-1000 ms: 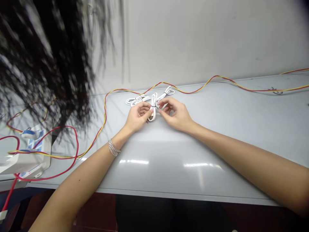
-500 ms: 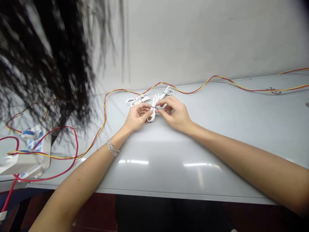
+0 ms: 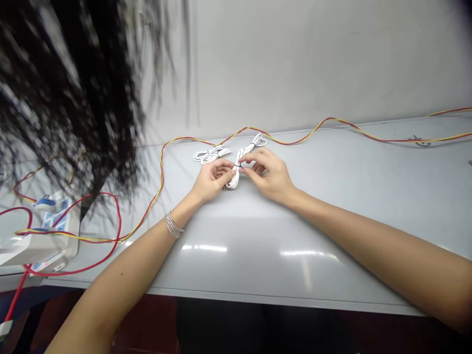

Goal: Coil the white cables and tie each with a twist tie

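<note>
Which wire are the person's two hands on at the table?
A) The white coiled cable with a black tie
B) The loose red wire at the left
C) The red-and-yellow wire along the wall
A: the fingertips of the left hand and right hand meet at the white coiled cable, beside its black tie.

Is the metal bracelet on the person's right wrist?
No, the metal bracelet is on the left wrist, and the right wrist is bare.

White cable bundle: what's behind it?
A second white coil and a red-and-yellow wire lie behind the white cable bundle. The left hand and right hand cover its middle, hiding that part.
</note>
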`<action>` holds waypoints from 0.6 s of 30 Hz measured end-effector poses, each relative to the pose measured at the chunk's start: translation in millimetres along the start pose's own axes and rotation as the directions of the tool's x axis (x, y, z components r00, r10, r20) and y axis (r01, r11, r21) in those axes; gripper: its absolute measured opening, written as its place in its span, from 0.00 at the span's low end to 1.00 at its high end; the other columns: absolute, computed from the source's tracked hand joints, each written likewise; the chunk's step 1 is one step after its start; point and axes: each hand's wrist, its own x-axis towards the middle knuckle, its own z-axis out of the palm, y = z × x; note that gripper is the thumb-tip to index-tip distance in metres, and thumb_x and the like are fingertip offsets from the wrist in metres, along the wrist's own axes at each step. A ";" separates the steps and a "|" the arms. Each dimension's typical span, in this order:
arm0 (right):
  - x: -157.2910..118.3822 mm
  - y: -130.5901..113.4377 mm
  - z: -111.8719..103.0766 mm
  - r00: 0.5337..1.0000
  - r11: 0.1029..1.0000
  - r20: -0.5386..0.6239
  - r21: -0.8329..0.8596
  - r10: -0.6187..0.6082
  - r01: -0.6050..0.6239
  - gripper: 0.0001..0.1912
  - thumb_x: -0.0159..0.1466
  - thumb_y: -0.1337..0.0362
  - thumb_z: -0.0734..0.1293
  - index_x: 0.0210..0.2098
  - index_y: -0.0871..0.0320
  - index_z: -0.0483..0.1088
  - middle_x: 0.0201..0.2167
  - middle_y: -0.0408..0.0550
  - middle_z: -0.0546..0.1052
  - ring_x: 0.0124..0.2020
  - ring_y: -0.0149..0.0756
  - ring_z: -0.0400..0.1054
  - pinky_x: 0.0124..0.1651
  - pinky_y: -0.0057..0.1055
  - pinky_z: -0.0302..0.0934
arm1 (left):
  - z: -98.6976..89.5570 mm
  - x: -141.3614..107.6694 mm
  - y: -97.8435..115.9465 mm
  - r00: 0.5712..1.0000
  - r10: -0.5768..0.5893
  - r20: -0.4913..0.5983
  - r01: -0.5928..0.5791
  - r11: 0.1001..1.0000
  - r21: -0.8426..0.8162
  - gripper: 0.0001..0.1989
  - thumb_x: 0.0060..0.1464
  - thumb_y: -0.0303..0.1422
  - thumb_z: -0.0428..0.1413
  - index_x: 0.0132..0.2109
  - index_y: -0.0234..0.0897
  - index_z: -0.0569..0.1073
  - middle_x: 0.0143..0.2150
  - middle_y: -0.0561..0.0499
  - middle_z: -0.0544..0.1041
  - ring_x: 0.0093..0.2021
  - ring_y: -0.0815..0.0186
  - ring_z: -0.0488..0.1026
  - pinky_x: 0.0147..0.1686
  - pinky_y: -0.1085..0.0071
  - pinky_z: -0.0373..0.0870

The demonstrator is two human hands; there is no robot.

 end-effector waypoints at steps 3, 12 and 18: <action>0.0 0.1 -0.4 1.000 0.999 0.022 -0.047 -0.004 0.005 0.08 0.64 0.66 0.67 0.43 0.54 0.73 0.41 0.48 0.74 0.30 0.32 0.68 0.36 0.33 0.66 | 0.4 -0.1 0.6 1.000 -0.001 -0.001 0.001 1.000 -0.008 0.16 0.48 0.39 0.67 0.39 0.33 0.74 0.29 0.50 0.76 0.25 0.72 0.70 0.26 0.74 0.66; 0.9 -0.5 0.0 0.999 1.000 0.034 0.002 -0.004 0.004 0.03 0.65 0.64 0.66 0.35 0.55 0.70 0.36 0.47 0.73 0.31 0.33 0.67 0.34 0.31 0.65 | 0.8 1.1 -4.0 0.999 0.048 -0.010 -0.048 0.999 0.011 0.18 0.48 0.41 0.67 0.39 0.35 0.71 0.33 0.51 0.73 0.28 0.71 0.71 0.21 0.76 0.65; 5.1 1.0 -0.6 0.976 0.960 0.171 0.224 0.134 -0.171 0.11 0.64 0.56 0.68 0.33 0.58 0.72 0.32 0.47 0.73 0.30 0.32 0.65 0.32 0.30 0.61 | 0.2 2.9 -7.5 0.969 0.239 -0.063 -0.225 0.958 0.176 0.13 0.50 0.36 0.65 0.37 0.37 0.70 0.36 0.49 0.75 0.37 0.66 0.74 0.30 0.73 0.69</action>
